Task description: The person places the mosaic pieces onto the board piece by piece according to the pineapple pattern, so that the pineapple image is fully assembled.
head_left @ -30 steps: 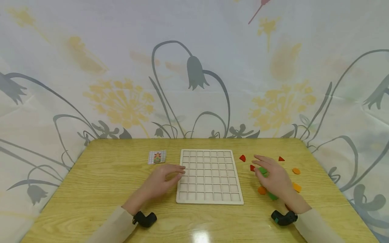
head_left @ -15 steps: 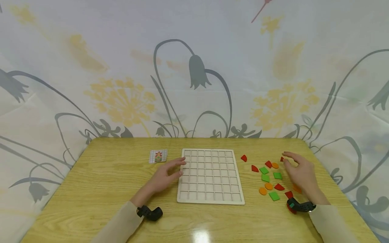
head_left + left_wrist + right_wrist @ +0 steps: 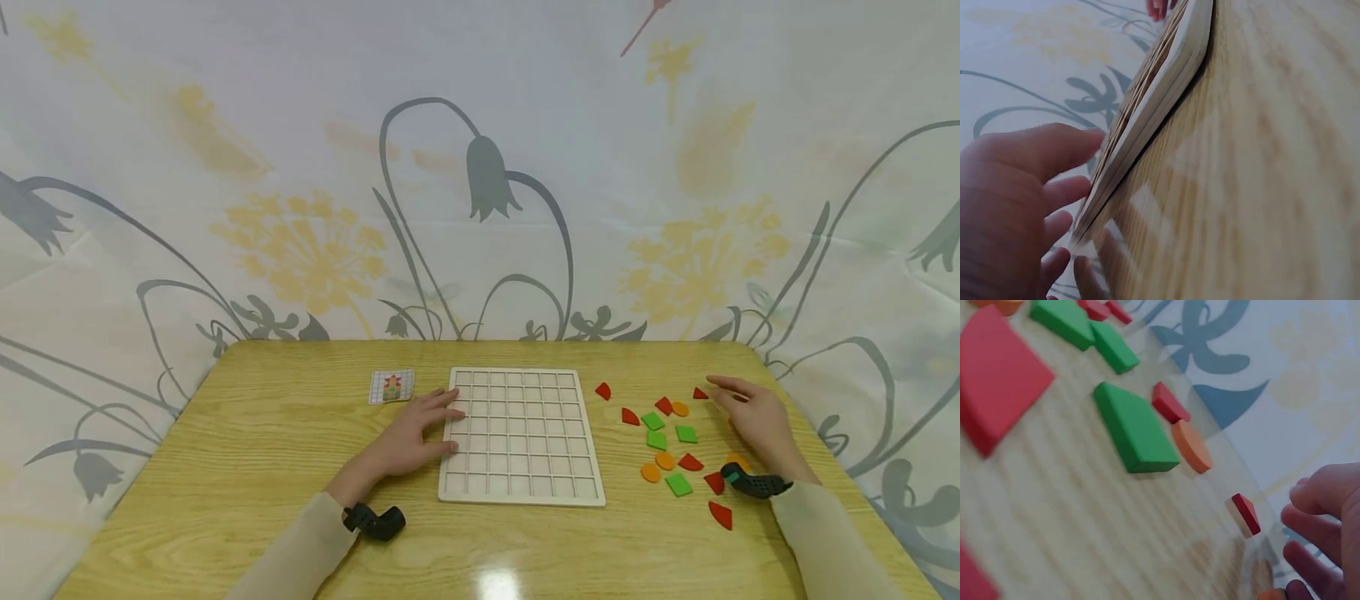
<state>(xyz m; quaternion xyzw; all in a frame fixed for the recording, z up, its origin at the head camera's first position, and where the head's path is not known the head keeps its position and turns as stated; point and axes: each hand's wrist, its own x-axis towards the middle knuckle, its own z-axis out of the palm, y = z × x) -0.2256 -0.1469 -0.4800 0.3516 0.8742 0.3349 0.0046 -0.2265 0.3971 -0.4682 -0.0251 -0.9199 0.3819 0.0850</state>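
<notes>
A cream-coloured grid board [image 3: 517, 502] with many square cells lies in the middle of the table. My left hand [image 3: 414, 433] is at its left edge, fingers spread, with the fingertips over the rim; the left wrist view shows the thumb and fingers [image 3: 1054, 150] beside the board's side [image 3: 1141, 134]. On the right, my right hand [image 3: 761, 421] holds nothing visible, its fingers loosely extended. Nearest its fingertips is a small red piece [image 3: 700, 393], apart from the fingers in the right wrist view. Green square tiles [image 3: 686, 434], orange round discs [image 3: 650, 473] and red quarter-circle pieces [image 3: 721, 515] lie scattered left of that hand.
A small card [image 3: 392, 387] with a coloured figure on a grid lies left of the board, behind my left hand. The wooden table [image 3: 247, 450] ends at a flower-printed backdrop [image 3: 480, 250]. Another red piece [image 3: 603, 391] lies right of the board.
My right hand has moved right, off the coloured pieces, uncovering several of them. The left hand's fingers have spread further at the board's left edge. Board and card stay put.
</notes>
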